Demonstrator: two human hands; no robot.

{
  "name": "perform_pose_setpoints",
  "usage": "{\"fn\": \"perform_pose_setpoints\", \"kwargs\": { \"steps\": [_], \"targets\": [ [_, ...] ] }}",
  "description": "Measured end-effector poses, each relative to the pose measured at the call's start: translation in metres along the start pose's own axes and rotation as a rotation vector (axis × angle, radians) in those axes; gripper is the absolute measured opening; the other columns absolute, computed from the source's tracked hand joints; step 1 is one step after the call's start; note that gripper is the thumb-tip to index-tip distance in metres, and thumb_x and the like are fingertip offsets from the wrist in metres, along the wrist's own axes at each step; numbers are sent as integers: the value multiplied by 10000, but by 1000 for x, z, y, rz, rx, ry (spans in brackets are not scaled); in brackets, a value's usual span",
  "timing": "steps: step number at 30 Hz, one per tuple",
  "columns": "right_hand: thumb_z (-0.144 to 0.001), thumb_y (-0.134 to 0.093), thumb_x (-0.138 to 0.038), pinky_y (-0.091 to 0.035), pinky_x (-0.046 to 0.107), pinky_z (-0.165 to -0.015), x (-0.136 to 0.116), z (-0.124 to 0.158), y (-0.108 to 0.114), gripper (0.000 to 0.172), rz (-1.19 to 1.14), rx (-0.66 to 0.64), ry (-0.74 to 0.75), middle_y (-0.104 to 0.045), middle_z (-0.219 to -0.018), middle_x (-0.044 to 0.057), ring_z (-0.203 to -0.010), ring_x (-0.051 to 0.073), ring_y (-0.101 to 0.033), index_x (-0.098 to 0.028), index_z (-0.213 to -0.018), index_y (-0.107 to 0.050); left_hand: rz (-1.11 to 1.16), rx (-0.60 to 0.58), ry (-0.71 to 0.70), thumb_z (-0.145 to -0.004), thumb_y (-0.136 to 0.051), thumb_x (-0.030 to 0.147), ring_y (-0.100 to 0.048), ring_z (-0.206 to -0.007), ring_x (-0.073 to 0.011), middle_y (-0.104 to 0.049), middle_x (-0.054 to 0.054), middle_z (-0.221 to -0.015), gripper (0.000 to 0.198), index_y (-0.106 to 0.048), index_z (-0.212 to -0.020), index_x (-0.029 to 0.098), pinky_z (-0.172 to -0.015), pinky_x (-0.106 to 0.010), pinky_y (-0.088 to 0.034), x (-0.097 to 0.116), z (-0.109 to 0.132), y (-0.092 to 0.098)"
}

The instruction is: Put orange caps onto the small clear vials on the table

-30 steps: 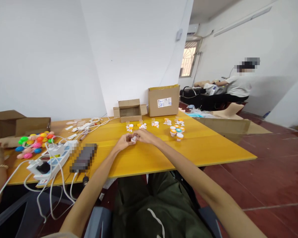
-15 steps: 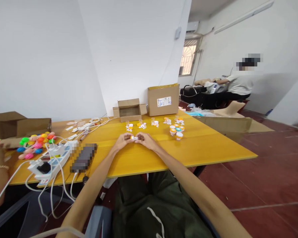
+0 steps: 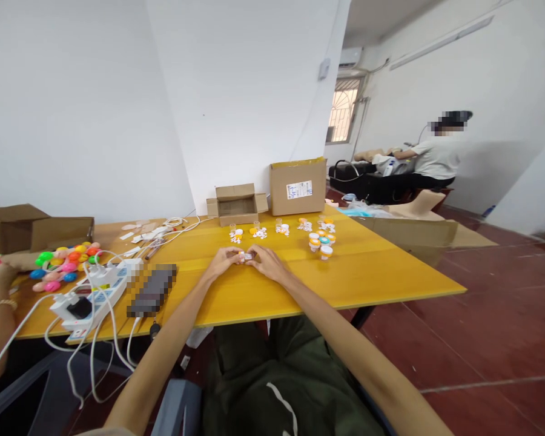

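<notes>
Okay, you've got both hands clamped on the small jar (image 3: 247,257), left hand (image 3: 225,261) and right hand (image 3: 266,263) on opposite ends, near edge-side of the boxes, at the table (image 3: 367,272). Likely a two-handed jar-working step; next move probably calls for steady grip. Jar's sideways, whitish with some orange; contents unclear.

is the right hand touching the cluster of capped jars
No, the right hand is at a small jar with the left hand, apart from the capped jars.
</notes>
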State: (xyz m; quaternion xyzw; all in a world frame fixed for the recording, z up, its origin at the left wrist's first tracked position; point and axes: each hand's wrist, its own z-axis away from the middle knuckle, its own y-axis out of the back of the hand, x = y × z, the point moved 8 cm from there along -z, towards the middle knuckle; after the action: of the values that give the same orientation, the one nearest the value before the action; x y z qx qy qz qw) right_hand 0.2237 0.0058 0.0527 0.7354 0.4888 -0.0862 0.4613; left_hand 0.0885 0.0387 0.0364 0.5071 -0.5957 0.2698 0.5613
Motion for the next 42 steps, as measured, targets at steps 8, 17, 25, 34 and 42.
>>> {"fn": "perform_pose_setpoints", "kwargs": {
  "steps": [8,17,25,34,42],
  "targets": [
    [-791,-671,-186,-477,293,-753,-2,1,0,124,41,-7,-9,-697,-904,20,-844,189,-646,-237,-890,-616,29,-9,5,-654,-801,474,-663,-747,-178,-752,-63,-833,393,-753,-867,146,-754,-306,-529,1,0,-2],
    [-798,-663,-224,-487,281,-732,-1,1,-1,96,3,-28,-54,-723,-881,2,-802,178,-664,-246,-889,-640,29,-11,0,-644,-812,452,-692,-848,-217,-767,-79,-930,412,-752,-925,156,-830,-342,-536,0,0,-1],
    [-827,-643,-288,-484,269,-699,5,0,-3,82,-10,-30,-92,-722,-854,2,-781,171,-661,-239,-893,-635,18,-28,28,-630,-827,453,-705,-920,-239,-770,-85,-975,468,-741,-989,166,-894,-360,-530,1,3,-2],
    [-833,-632,-245,-480,274,-706,-1,2,-2,76,12,-30,-27,-702,-865,15,-781,174,-648,-232,-907,-623,42,-32,34,-617,-834,441,-695,-855,-224,-768,-80,-934,423,-751,-925,164,-841,-353,-535,3,3,-4],
    [-827,-616,-180,-470,295,-781,-9,4,1,93,53,-25,32,-665,-921,31,-865,187,-615,-233,-904,-615,67,-55,32,-650,-816,425,-650,-701,-160,-749,-67,-814,384,-759,-906,144,-740,-304,-526,-2,1,-6]
  ]
}}
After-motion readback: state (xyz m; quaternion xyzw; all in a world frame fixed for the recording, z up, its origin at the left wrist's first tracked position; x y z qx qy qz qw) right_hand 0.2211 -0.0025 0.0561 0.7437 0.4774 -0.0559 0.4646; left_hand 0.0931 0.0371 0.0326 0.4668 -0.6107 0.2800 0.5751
